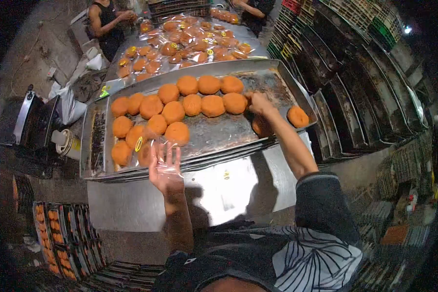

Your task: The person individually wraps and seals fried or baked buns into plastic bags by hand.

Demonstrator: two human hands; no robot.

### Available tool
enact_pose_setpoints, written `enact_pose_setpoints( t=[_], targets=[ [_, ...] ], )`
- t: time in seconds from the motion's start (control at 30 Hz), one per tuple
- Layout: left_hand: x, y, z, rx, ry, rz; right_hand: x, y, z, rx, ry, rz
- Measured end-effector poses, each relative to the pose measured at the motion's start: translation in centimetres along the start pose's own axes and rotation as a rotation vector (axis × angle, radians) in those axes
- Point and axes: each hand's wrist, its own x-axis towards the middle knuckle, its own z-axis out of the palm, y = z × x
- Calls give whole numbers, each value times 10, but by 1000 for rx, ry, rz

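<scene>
Round orange-brown buns (178, 133) sit in loose rows in a large metal tray (219, 138). My left hand (166, 168) is palm up at the tray's front edge. Its fingers point forward inside a clear plastic bag (153, 146) with a yellow label, held over several buns. My right hand (261, 104) reaches into the right part of the tray, its fingers bent beside the end bun (235, 103) of the row. What is in those fingers, if anything, is hidden. One bun (261, 126) shows partly under my right wrist, and another bun (298, 117) lies alone at the right.
Bagged buns (180, 44) with yellow labels cover the table behind the tray. Two other people (102, 22) stand at its far end. Dark trays (360, 97) are stacked at the right, with crates (297, 29) behind. A rack of buns (58, 238) stands at lower left.
</scene>
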Motion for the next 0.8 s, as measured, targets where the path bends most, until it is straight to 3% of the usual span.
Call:
enact_pose_setpoints(
  t=[0.07,0.1,0.17,0.23,0.27,0.33,0.4,0.47,0.5,0.6,0.63,0.67,0.73,0.77,0.8],
  targets=[
    [-2,10,-7,-98,75,28,-16,-25,1,-44,-134,199],
    [5,13,-17,-150,36,51,-36,-58,-38,86,-18,301],
    [11,10,-17,-158,65,119,-77,-121,-75,87,538,290],
    [5,-7,-6,-197,30,144,-108,-178,-68,413,534,-99],
    [-3,-24,-3,-249,-135,77,-127,-218,-96,223,559,-283],
    [-30,-46,13,-70,-235,10,-141,-248,-113,134,570,-399],
    [-49,-52,27,-23,-216,14,-162,-242,-103,269,542,-295],
    [-63,-55,22,109,-411,-225,-180,-240,-93,391,583,-182],
    [-74,-61,23,58,-387,-336,-181,-236,-89,434,593,-93],
    [-74,-74,23,151,-366,-341,-169,-239,-94,406,521,-3],
    [-69,-68,25,-26,-291,-431,-170,-235,-95,583,502,-81],
    [-67,-63,20,-20,-289,-427,-179,-232,-89,591,503,-81],
    [-67,-60,9,129,-526,-518,-196,-223,-81,1103,327,143],
    [-73,-78,9,215,-381,-342,-193,-218,-81,1014,357,279],
    [-80,-79,2,301,-384,-340,-184,-216,-77,577,522,293]
  ],
)
